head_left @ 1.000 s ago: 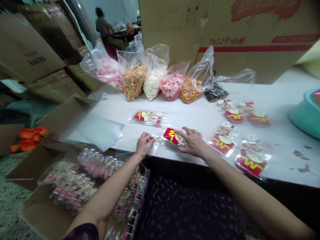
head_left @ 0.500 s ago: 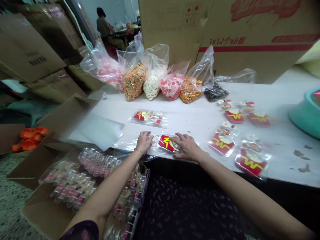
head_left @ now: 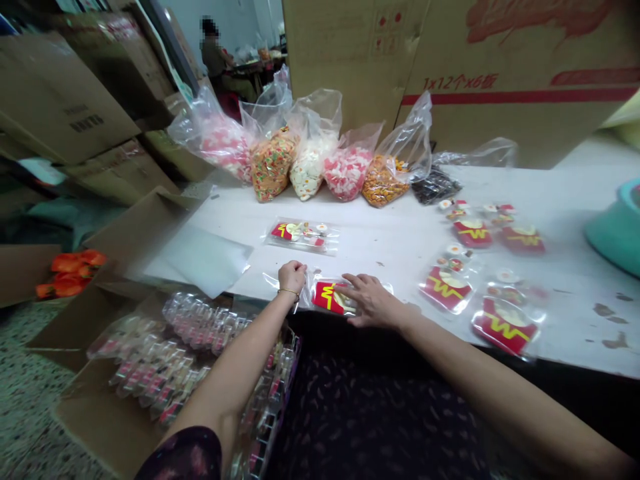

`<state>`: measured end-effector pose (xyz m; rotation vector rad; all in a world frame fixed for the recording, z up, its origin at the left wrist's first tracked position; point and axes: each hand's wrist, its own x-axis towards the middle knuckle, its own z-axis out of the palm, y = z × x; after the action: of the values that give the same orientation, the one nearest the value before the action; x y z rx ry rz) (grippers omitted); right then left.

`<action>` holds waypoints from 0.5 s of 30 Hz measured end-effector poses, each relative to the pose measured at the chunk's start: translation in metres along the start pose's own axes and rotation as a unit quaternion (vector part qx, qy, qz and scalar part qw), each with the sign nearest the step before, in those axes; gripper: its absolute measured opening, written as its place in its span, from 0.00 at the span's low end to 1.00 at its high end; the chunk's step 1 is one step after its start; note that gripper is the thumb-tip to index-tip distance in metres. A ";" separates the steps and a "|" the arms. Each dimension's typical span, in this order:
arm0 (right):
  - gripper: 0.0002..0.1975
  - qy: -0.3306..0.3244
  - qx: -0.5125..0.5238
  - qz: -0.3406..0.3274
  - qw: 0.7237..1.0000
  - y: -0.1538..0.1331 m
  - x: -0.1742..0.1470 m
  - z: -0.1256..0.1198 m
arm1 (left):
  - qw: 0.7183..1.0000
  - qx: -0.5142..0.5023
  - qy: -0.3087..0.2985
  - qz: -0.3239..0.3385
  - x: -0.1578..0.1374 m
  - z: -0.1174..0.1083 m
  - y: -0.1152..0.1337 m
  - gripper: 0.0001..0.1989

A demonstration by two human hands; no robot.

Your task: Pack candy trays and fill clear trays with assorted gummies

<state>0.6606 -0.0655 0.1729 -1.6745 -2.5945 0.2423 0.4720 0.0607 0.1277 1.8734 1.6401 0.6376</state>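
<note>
A clear plastic bag holding a red piece with a yellow zigzag [head_left: 327, 295] lies at the table's front edge. My left hand [head_left: 293, 279] is closed at the bag's left end, its fingers pinching the clear plastic. My right hand [head_left: 373, 301] lies over the bag's right part with fingers spread, covering some of the contents. Beyond them lies a similar filled packet [head_left: 303, 235], flat on the table. Several more packets, among them a red one [head_left: 447, 289], are laid out to the right of my right hand.
Bags of small coloured pieces, one of them orange [head_left: 383, 183], line the back against a large carton [head_left: 350, 60]. Clear sleeves [head_left: 210, 257] lie at left. Below stands an open carton [head_left: 90, 413] with many packets. A teal basin [head_left: 613, 223] is at right; a person sits far back.
My left hand's fingers have closed more tightly on the plastic. The packet under my right hand has shifted slightly towards me. The whole view has swung a little.
</note>
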 end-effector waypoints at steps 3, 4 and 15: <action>0.40 -0.003 -0.004 -0.008 1.000 0.001 0.004 -0.002 | 0.999 0.011 -0.033 0.027 -0.002 -0.005 0.005 0.07; 0.40 -0.001 -0.004 -0.008 1.000 0.001 0.005 -0.002 | 0.998 0.016 -0.046 0.035 -0.003 -0.008 0.006 0.06; 0.39 -0.014 -0.001 -0.051 0.999 0.008 0.021 -0.004 | 0.972 0.035 -0.153 0.176 -0.004 -0.038 -0.001 0.20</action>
<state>0.6599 -0.0429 0.1748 -1.5447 -2.6920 0.2611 0.4445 0.0610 0.1548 2.2109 1.1604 0.4038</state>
